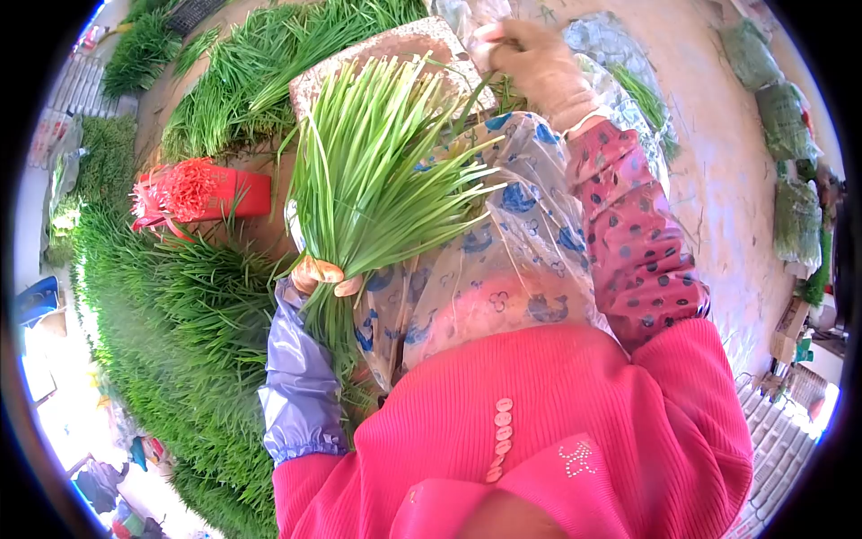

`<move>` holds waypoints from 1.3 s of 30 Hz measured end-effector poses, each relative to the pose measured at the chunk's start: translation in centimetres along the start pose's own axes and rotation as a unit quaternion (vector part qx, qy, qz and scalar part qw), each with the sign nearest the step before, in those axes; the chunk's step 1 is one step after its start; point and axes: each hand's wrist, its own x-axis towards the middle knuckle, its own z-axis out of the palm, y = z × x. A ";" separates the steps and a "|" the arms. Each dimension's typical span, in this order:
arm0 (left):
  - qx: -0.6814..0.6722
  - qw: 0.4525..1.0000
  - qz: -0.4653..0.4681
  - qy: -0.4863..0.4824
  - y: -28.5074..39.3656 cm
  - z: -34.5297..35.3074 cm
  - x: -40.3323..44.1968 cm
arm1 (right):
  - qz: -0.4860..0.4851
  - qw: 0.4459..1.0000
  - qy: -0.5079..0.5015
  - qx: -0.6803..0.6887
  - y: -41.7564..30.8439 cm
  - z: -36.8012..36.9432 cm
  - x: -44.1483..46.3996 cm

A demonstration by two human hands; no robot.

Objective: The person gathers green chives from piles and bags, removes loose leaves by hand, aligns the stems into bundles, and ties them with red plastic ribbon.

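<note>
My left hand (325, 275), low at the left of my lap, is wrapped round a thick bunch of garlic chives (377, 171). The long green leaves fan upward, their pale ends lying over a speckled board (417, 40). Beyond the board's right corner is my right hand (539, 72), its fingers curled beside crumpled clear plastic (476, 22). Whatever those fingers hold, if anything, is hidden. A clear apron with blue prints (525, 234) covers my lap beneath the bunch.
Loose chives (180, 359) are heaped along my left, with another pile (242, 81) behind the board. A red box (242, 193) topped with red ties (184, 193) stands at the left. Bagged greens (795, 220) line the far right; plastic bags (611, 49) lie near my right hand.
</note>
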 end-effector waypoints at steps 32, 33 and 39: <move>0.036 0.998 -0.006 0.045 0.8 1.5 0.7 | -0.166 0.932 -0.234 -0.221 -0.5 8.4 -3.3; 0.033 0.998 -0.005 0.048 0.8 1.6 0.7 | -0.206 0.934 -0.204 -0.210 -0.6 8.5 -3.8; 0.032 0.997 -0.047 0.054 1.0 1.1 0.7 | -0.249 0.917 -0.139 -0.278 2.5 10.8 -3.5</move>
